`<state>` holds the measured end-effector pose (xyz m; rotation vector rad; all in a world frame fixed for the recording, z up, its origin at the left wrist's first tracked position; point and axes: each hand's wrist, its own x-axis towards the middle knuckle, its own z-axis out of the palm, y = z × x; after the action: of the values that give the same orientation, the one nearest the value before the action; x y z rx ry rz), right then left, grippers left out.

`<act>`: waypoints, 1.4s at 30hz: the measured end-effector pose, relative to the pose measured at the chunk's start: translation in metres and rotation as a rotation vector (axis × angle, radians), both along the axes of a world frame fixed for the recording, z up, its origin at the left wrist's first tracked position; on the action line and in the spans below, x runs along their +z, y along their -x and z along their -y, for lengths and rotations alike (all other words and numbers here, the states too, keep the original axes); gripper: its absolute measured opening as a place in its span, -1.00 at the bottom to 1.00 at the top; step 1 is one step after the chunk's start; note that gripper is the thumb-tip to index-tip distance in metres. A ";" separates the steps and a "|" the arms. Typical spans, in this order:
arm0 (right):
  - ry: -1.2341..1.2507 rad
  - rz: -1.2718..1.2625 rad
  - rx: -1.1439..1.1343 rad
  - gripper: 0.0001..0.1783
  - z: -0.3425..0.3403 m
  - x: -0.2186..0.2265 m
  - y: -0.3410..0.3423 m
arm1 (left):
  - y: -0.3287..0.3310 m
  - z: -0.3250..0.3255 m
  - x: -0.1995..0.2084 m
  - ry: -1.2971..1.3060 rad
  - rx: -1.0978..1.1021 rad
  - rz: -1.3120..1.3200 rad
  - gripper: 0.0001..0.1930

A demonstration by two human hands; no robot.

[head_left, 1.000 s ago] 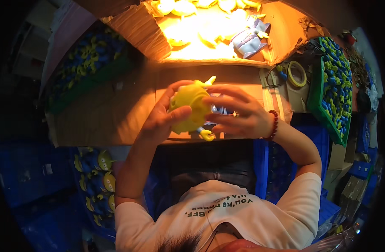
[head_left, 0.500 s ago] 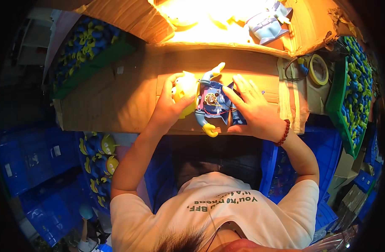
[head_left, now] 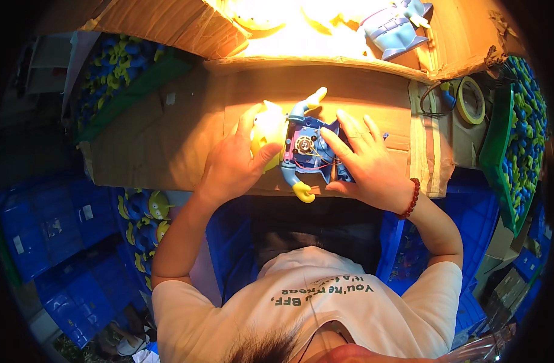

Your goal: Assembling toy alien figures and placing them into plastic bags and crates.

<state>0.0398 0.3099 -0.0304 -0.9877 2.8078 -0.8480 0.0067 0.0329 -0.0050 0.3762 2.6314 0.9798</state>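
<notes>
A toy figure [head_left: 310, 145] lies on its side on the cardboard-covered bench, its blue body opened at the back. Inside show a round speaker-like part, a pinkish board edge and thin wires. Its two curved blue arms end in yellow hands, one pointing away from me, one toward me. My left hand [head_left: 231, 163] is closed round the yellow-green head [head_left: 266, 130], thumb on the near side. At the other end, my right hand [head_left: 370, 160] grips the lower body between thumb and forefinger, other fingers spread; the palm hides what is under it.
Behind, a brightly lit cardboard box [head_left: 325, 63] holds more toy parts, including a blue body [head_left: 393, 33]. Green trays of blue-and-yellow parts stand left [head_left: 150, 81] and right [head_left: 497, 151]. A tape roll [head_left: 470, 101] lies at the right. Blue crates [head_left: 53, 221] flank me.
My left hand has shifted slightly toward me and left on the head, its fingers less spread over the top. The right hand stays on the lower body. The view has shifted a little.
</notes>
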 end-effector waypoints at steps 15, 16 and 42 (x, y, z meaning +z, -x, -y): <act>-0.049 0.050 0.020 0.05 0.001 -0.002 -0.002 | -0.005 -0.011 -0.027 0.201 -0.043 -0.446 -0.38; -0.051 0.041 0.020 0.05 0.001 -0.001 -0.001 | -0.003 -0.011 -0.024 0.233 -0.040 -0.445 -0.38; 0.176 0.150 -0.124 0.36 -0.064 -0.015 -0.040 | -0.013 -0.044 0.014 0.161 -0.410 -0.492 -0.16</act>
<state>0.0799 0.3743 -0.0456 -0.7385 2.7258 -1.1492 0.0193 0.0770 0.0092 1.1892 2.8407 0.5895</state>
